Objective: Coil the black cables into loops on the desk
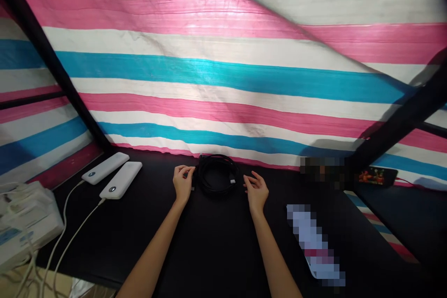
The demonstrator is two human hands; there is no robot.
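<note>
A coiled black cable [202,185] lies on the black table near its back edge, with a light-coloured plug end [232,181] showing at the coil's right side. At the coil's left, my left hand [182,185] has its thumb and fingers pinched together on a dark part of the cable. Another small connector [193,188] shows just beside that hand. To the right of the coil, my right hand [256,192] has its fingers curved and apart, with nothing seen in it and a small gap to the cable.
Two white power banks [120,180] with white cords lie at the left. Beyond them is a white box-like object [31,219] among tangled cords. A pixelated flat object [314,244] lies at the right. A phone with a lit screen [375,176] stands at the far right. Striped sheeting [209,70] hangs behind.
</note>
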